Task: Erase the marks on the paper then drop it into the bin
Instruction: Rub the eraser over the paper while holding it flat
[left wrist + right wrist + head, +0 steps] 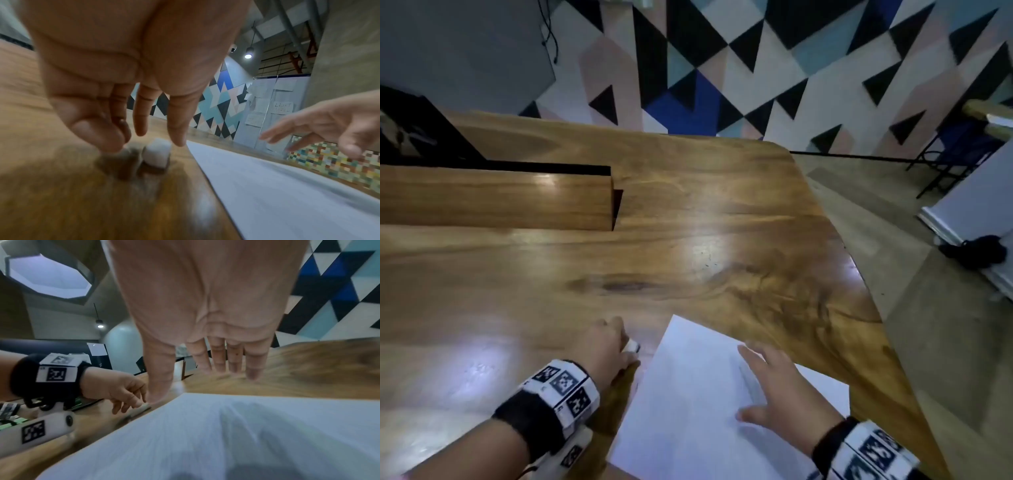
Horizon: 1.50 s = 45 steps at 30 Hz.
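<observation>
A white paper sheet (688,411) lies on the wooden table (688,222) near its front right edge. A faint grey streak (751,385) on it runs beside my right hand; whether it is a mark or a shadow is unclear. My right hand (767,380) hovers flat over the sheet, fingers straight and spread, holding nothing. A small white eraser (157,153) sits on the wood just left of the sheet. My left hand (144,144) reaches down over it, thumb and fingertips (179,139) on either side of the block without gripping it. No bin is in any view.
A raised wooden ledge (500,195) crosses the table's left half, with a dark object (414,126) behind it. The table's right edge (866,308) drops to a grey floor, where a white board (979,212) and a black bundle (976,251) lie.
</observation>
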### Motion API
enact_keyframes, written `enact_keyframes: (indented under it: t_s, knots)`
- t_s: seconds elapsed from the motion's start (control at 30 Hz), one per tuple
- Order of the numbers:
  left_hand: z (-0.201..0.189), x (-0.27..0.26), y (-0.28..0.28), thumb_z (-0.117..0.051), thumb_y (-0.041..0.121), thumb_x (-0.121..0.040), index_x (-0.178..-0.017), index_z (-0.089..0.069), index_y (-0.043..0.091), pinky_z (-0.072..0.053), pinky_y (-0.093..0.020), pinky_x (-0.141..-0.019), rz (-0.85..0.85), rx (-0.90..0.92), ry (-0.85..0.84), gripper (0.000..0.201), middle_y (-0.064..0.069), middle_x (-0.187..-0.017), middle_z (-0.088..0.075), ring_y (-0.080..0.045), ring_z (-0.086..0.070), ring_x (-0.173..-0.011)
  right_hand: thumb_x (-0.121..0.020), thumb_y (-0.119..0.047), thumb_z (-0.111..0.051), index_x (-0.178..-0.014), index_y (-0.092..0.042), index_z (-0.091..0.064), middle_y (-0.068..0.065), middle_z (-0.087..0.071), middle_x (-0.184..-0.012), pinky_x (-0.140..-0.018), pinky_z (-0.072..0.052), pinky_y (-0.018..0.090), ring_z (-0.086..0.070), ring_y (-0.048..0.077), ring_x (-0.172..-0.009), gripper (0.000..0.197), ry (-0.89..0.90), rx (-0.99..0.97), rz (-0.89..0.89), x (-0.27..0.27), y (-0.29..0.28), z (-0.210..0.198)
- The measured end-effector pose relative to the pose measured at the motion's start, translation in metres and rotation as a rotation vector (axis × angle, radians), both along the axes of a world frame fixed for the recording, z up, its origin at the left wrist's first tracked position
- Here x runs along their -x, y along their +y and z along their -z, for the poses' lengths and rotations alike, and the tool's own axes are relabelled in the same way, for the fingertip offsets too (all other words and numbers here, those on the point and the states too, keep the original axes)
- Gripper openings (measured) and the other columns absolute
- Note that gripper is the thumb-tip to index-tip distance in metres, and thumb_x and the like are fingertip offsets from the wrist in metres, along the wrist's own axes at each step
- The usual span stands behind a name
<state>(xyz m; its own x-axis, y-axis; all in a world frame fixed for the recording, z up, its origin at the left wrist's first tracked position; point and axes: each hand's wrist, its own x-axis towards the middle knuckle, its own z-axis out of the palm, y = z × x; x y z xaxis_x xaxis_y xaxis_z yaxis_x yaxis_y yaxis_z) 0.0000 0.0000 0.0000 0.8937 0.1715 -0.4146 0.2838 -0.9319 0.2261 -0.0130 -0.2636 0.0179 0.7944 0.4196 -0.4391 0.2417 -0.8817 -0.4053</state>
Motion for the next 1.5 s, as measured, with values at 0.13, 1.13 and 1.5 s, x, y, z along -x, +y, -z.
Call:
enact_keyframes:
  t_s: [0.13,1.13,1.5]
  knots:
    - [0.01,-0.001,-0.002,-0.058,0.03,-0.083,-0.099,-0.05,0.013,-0.041,-0.027,-0.069,-0.018,-0.015,-0.002,0.025,-0.009,-0.098,-0.058,-0.026,-0.057,-0.092,-0.077,-0.049,-0.066,-0.147,-0.017,0.014,-0.004,0.021,-0.155,-0.118,0.003,0.029,0.016,0.013,-0.144,0.111,0.002,0.053,-0.059,-0.01,0.021,0.015]
    - [0.014,-0.058,-0.046,-0.082,0.014,-0.061,-0.07,-0.067,0.021,-0.034,-0.004,-0.043,0.129,0.334,0.038,0.019,0.01,-0.062,-0.058,-0.007,-0.051,-0.057,-0.071,-0.061,-0.063,-0.145,-0.034,0.013,-0.018,0.014,-0.154,-0.117,0.007,0.044,0.018,0.016,-0.143,0.11,-0.058,0.136,-0.081,-0.027,0.047,0.049]
    - [0.008,-0.058,-0.046,-0.081,0.014,-0.061,-0.062,-0.063,0.021,-0.038,-0.021,-0.052,0.154,0.343,0.117,0.02,0.0,-0.066,-0.06,-0.014,-0.052,-0.061,-0.069,-0.059,-0.066,-0.145,-0.034,0.012,-0.018,0.012,-0.153,-0.117,0.007,0.044,0.017,0.017,-0.143,0.112,-0.039,0.13,-0.067,-0.028,0.049,0.046]
